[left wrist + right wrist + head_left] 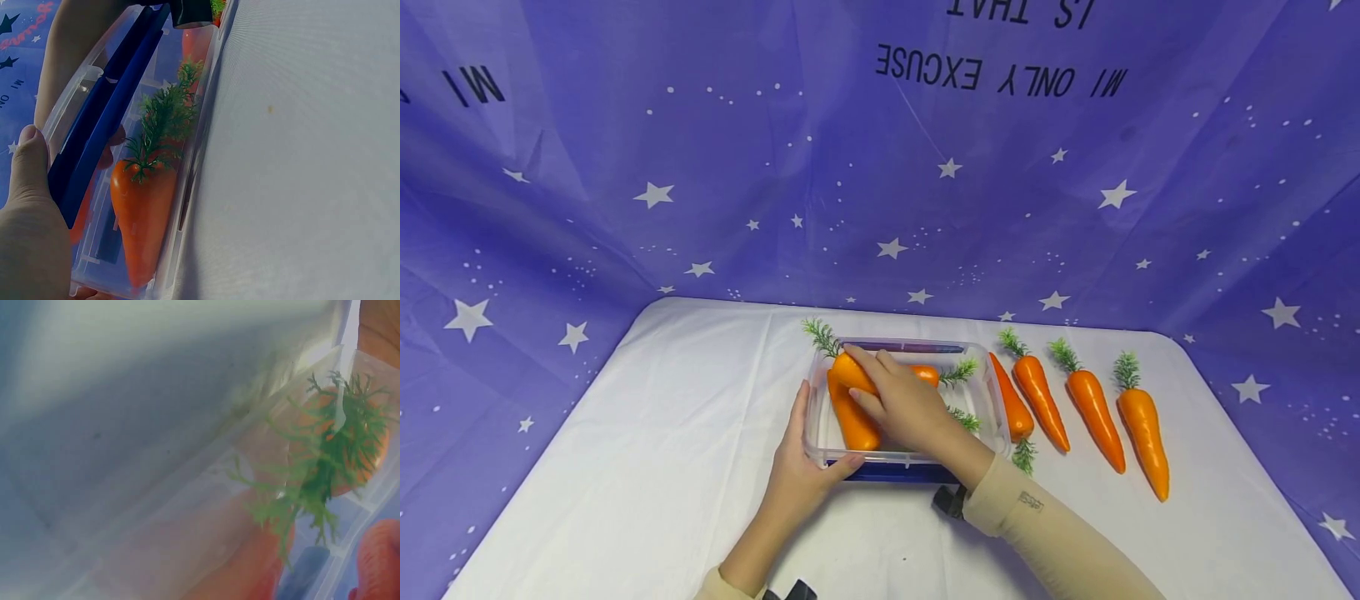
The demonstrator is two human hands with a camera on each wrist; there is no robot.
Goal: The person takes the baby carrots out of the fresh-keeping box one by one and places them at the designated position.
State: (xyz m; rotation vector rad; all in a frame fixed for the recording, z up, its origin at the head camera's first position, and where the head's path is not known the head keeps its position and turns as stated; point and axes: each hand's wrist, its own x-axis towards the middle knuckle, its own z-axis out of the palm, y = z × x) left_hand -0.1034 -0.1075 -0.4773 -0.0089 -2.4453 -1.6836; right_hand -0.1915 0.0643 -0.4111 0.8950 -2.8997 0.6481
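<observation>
A clear plastic box (1004, 408) with blue clip strips stands on the white table. My left hand (800, 477) grips its near left corner, thumb over the front rim and fingers along the left wall. Inside the box, my right hand (913, 408) holds an orange toy carrot (852, 372) whose leafy top sticks over the far left corner. Under it lies another carrot (853, 423); a third carrot (928, 375) points its leaves right. Through the wall, the left wrist view shows a carrot (145, 215). Leaves (322, 472) fill part of the right wrist view.
Right of the box, a carrot (1011, 404) lies close against its wall, leaves toward the near edge. Three more carrots lie in a slanting row farther right, the last carrot (1144, 442) outermost. A purple starred cloth (820, 167) hangs behind the table.
</observation>
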